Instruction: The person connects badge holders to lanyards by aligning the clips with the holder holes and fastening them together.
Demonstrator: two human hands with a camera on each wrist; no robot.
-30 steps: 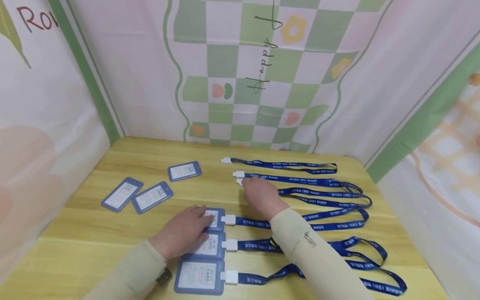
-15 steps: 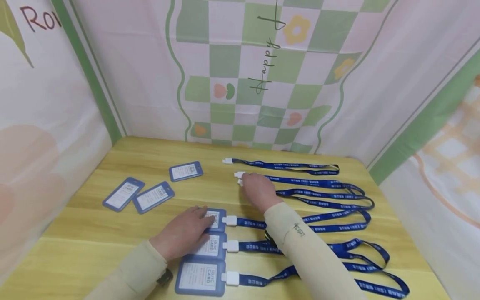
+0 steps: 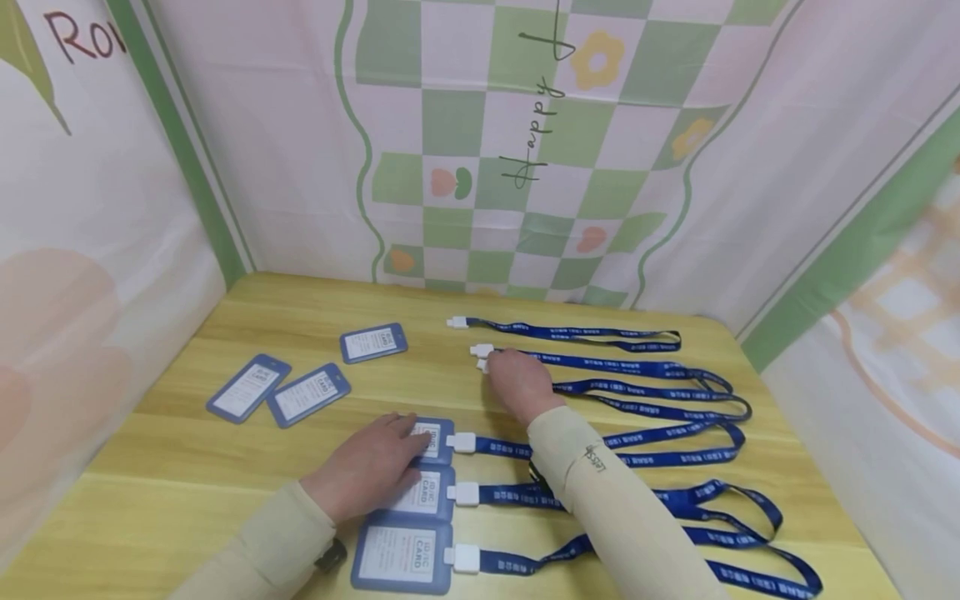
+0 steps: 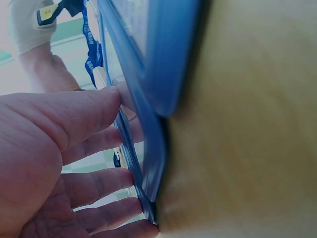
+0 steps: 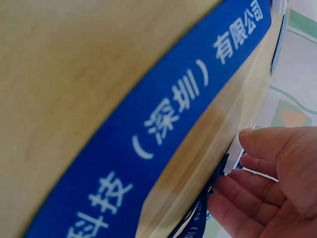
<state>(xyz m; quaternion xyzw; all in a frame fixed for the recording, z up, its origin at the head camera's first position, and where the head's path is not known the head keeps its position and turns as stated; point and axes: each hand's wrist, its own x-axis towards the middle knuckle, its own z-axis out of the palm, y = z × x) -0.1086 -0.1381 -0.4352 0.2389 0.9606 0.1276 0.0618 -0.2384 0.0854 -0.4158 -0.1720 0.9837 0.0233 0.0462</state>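
Observation:
My left hand (image 3: pixel 367 462) rests on two blue ID card holders, its fingers spread over the far holder (image 3: pixel 442 454) and its thumb on the middle holder (image 3: pixel 423 493). In the left wrist view the fingertips lie straight along the holder edges. My right hand (image 3: pixel 520 385) pinches the white clip (image 5: pixel 237 151) of a blue lanyard (image 3: pixel 611 386) between thumb and fingers, and covers most of that clip from above. Just beyond it, the white clip (image 3: pixel 481 350) of another lanyard lies right at the fingers. Both holders under my left hand are joined to lanyards.
Nearest me lies a third holder (image 3: pixel 401 554) with its lanyard (image 3: pixel 510 562). Several lanyards stretch rightward, the farthest lanyard (image 3: pixel 573 331) lying alone. Three loose card holders (image 3: pixel 308 395) lie at the back left. Printed cloth (image 3: pixel 465 117) hangs behind the wooden table (image 3: pixel 187 475).
My right hand has shifted slightly away from me and left, now overlapping the neighbouring clip's edge. The left hand stays on the holders. The head view has drifted a little.

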